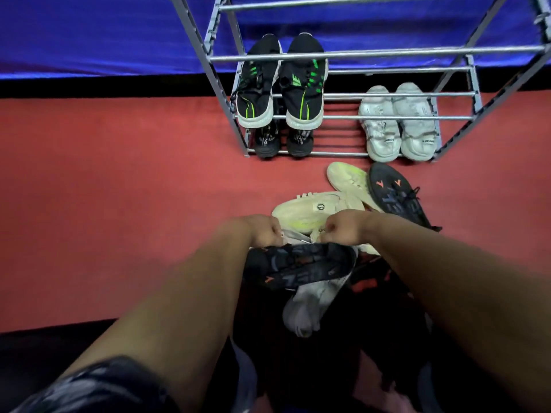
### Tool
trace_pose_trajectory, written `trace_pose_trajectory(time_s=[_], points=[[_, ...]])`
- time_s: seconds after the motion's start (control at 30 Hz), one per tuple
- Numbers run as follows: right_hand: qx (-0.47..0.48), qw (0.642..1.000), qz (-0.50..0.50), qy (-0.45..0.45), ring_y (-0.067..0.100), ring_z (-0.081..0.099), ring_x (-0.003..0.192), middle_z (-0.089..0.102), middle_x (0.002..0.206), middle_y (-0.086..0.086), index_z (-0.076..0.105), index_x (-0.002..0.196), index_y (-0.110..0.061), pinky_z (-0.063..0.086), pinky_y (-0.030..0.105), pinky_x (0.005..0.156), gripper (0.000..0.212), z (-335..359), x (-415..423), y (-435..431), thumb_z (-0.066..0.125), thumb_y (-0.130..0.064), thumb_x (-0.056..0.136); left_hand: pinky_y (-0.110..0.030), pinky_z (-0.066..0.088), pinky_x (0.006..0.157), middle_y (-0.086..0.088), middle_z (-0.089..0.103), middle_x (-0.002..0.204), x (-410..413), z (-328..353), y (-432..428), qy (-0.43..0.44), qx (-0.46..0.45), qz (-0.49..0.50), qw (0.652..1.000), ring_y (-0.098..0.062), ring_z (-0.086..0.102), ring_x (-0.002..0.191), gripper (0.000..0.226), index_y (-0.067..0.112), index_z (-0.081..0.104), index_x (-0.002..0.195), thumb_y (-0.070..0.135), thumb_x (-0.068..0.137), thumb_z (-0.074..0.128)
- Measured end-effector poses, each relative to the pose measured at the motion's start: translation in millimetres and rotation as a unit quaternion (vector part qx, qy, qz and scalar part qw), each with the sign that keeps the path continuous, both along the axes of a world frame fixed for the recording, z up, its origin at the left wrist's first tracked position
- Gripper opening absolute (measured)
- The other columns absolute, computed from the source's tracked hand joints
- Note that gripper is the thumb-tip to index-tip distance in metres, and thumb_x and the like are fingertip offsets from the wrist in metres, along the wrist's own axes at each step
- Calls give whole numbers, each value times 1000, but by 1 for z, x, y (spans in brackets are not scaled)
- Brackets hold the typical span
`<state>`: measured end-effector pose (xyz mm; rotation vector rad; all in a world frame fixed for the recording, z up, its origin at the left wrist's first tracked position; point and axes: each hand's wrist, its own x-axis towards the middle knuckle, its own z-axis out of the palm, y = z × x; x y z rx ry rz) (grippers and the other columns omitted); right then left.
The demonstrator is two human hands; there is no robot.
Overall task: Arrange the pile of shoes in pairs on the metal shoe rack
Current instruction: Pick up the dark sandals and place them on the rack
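We curl our left hand [265, 231] and right hand [343, 226] tight, seemingly on the cream shoe [310, 208] just beyond our knuckles, likely freeing it to join its mate [346, 180] past the right hand, short of the metal shoe rack [387, 52] ahead.

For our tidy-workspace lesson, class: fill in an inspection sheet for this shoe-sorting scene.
Surface: red carpet.
Job's things: metal shoe rack holds black-green pair, black pair, white pair; cream shoes, dark orange-marked shoes, pale grey shoe lie unsorted.
Clutter: nothing seen.
Fingers: those of left hand and right hand curl among the unsorted shoes; grip hidden.
Cables: nothing seen.
Surroundings: blue cloth behind rack.
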<state>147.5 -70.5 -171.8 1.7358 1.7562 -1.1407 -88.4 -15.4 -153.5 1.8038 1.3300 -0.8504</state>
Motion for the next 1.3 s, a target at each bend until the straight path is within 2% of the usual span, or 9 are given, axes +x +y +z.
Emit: trace_pose_trajectory(time_s=[0.17,0.37,0.57,0.7,0.87,0.97,1.13,1.2,1.3], points=[[-30,999,10,24,26,53,136,59,148,1,66,135,-26,42,42,112,77,4,0,-8,54,-85,86,-30,42,92,-6,62,143,-2,3,-7,69,16,-47,996,-29,60,127,46,22,62,144,46,105,59],[39,998,27,46,27,64,115,66,130,3,66,121,-30,52,37,100,51,0,3,-12,81,-59,82,-42,54,104,-10,60,146,-4,17,-5,117,59,-27,991,-34,61,125,60,30,50,152,32,94,64],[117,990,48,57,22,58,108,66,107,-2,72,106,-30,53,39,94,38,4,-9,-21,80,-59,82,-27,49,42,-12,59,87,-4,22,-31,96,-120,244,957,-24,64,55,28,8,59,110,32,112,45],[120,988,96,-8,25,52,111,61,112,-1,69,108,-28,52,41,95,41,3,-14,-26,76,-60,85,-38,55,67,-10,64,89,-6,21,-26,69,-139,312,937,-26,62,75,52,8,61,133,52,107,55],[137,990,35,7,28,59,96,59,90,-2,50,83,-25,51,37,81,27,9,-5,-33,72,-36,96,-36,51,90,-11,65,104,-3,30,-4,-60,69,289,953,-30,63,97,60,8,63,106,62,86,79],[122,983,-106,82,23,53,78,53,77,-4,45,74,-22,40,33,70,36,14,8,-37,72,-22,97,-25,48,64,-3,68,94,5,25,7,-263,176,449,836,-22,62,89,28,12,67,97,33,88,84],[93,916,-345,183,24,44,64,50,74,5,41,73,-19,51,35,56,39,13,17,-42,70,-11,98,-28,62,71,-7,76,115,33,37,4,-445,-1,583,679,-21,73,94,38,3,58,137,6,101,67],[81,888,-400,212,27,50,62,52,76,6,40,72,-20,62,45,60,40,15,15,-42,66,-11,101,-34,65,84,-17,78,113,42,32,-5,-430,-64,586,684,-24,78,95,35,-8,60,134,5,102,65],[69,855,-453,240,35,65,67,61,85,14,45,75,-20,65,53,70,34,17,10,-39,58,-12,106,-49,64,90,-15,79,115,61,19,-33,-340,-140,479,797,-30,77,104,25,7,67,127,15,104,62]])
